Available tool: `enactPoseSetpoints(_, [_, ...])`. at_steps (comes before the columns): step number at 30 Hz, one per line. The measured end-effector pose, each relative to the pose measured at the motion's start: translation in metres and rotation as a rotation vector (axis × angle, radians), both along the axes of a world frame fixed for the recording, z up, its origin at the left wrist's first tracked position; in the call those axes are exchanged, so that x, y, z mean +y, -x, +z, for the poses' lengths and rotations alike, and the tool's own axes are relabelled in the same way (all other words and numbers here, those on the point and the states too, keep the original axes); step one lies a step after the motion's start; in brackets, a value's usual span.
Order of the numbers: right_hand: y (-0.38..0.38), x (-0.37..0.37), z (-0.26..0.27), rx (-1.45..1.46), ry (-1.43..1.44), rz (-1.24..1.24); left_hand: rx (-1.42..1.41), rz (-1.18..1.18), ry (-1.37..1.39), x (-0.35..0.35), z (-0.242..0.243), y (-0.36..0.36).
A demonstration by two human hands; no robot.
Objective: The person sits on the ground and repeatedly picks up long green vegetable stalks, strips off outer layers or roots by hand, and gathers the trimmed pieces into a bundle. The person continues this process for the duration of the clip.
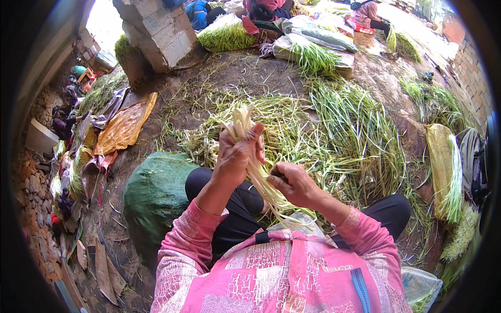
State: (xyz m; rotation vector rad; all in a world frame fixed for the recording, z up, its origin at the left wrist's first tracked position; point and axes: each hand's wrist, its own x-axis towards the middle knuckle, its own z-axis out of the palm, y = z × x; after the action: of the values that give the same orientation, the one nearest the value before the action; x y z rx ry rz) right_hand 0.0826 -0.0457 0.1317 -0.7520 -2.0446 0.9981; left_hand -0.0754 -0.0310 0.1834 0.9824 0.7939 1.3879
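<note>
My left hand [240, 150] is closed around a bunch of pale green stalks [260, 180], their whitish ends sticking up above the fist and their thin ends hanging toward my lap. Just right of the stalks is my right hand [291, 180], its fingers curled and the thumb near the bunch; whether it pinches a stalk is not clear. Beyond both hands lies a loose heap of pale, yellowish stalks [282, 133]. A thick pile of longer green stalks [352, 129] spreads to the right of it.
A green woven sack [156, 203] stands against my left leg. An orange sheet [127, 125] lies at left, near a brick pillar [164, 35]. A yellow sack [437, 168] with a bundle of greens [454, 184] lies at right. Several people sit farther off, one at upper right [366, 15].
</note>
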Motion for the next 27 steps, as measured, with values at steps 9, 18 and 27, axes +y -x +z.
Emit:
enactPoseSetpoints(9, [-0.011,-0.002,0.022,0.482,1.097,0.228,0.388,0.042,-0.101,-0.010,-0.013,-0.009])
enactPoseSetpoints(18, [-0.008,-0.017,0.057,0.512,0.869,0.362,0.657,0.202,-0.267,-0.015,-0.019,-0.018])
enactPoseSetpoints(27, [-0.019,-0.008,0.052,1.035,0.972,0.422,0.215,-0.070,-0.064,-0.021,-0.023,-0.008])
